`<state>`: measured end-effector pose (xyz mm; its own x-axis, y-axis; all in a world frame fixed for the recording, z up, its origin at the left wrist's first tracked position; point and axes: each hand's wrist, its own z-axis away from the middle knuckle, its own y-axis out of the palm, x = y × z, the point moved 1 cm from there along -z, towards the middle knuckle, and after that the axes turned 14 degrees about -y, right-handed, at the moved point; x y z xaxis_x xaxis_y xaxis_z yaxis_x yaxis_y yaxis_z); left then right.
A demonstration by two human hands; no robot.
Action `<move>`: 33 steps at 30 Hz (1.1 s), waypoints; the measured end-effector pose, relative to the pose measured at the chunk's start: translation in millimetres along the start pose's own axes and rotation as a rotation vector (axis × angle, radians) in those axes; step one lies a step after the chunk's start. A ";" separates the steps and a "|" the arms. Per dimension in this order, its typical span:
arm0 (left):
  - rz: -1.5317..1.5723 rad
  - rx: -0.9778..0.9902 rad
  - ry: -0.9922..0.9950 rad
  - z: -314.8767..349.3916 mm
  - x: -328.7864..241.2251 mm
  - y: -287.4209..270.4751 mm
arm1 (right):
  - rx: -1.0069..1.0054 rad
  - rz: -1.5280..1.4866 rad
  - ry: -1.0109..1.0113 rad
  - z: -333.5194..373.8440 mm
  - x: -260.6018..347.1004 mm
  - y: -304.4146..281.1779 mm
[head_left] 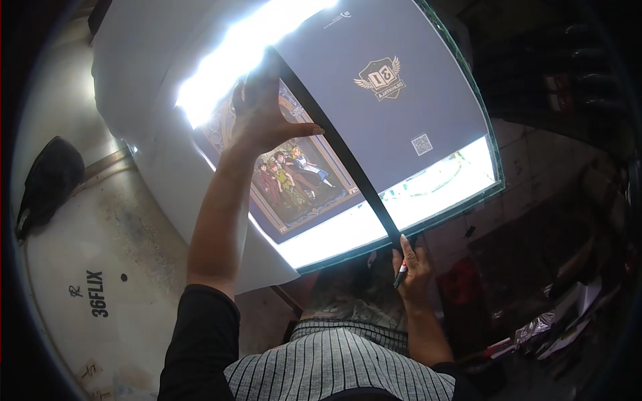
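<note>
Dim workshop corner around a glowing light table (461, 175)

Bright white glow from the table's glass top, green-tinted along its bent rim — everything beyond it in shadow. At left, a pale, stained curved surface (80, 267) with dark lettering, and a black bag (47, 179) slumped near its upper edge. At right, a dark wall and shelving (575, 73), barely legible. Lower right, clutter on the floor or a low bench — something red (461, 284), crumpled silver foil (535, 327), a stack of pale sheets (585, 301). No window in sight.
</note>
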<state>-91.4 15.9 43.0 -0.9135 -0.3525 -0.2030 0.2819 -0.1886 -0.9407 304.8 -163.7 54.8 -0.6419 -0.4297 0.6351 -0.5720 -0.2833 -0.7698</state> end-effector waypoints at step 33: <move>-0.086 0.184 -0.224 -2.4 -29.9 -32.7 | -0.361 -0.245 0.164 -53.3 -36.4 -45.1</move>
<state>-74.1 34.8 79.2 -0.8548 -0.5173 -0.0410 0.2738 -0.3824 -0.8825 326.7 -89.5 69.7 -0.5211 -0.2383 0.8196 -0.8394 -0.0304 -0.5426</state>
